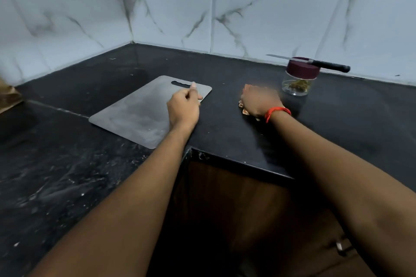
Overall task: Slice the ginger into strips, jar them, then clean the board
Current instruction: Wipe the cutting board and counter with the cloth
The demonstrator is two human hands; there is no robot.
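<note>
A bare steel cutting board (135,114) lies flat on the black counter. My left hand (183,105) holds its right edge near the handle slot, with the thumb stretched over the top and the fingers curled at the rim. My right hand (258,101), blurred by motion, grips a crumpled orange-brown cloth (245,90) on the counter to the right of the board. Behind it stands a glass jar (296,86) with a maroon lid and ginger strips inside. A black-handled knife (324,65) lies across the lid.
The counter (236,141) meets white marble-look wall tiles at the back and left. Its front edge forms an inner corner just below the board, with a wooden cabinet front (236,198) beneath. A brown object (9,96) sits at the far left edge.
</note>
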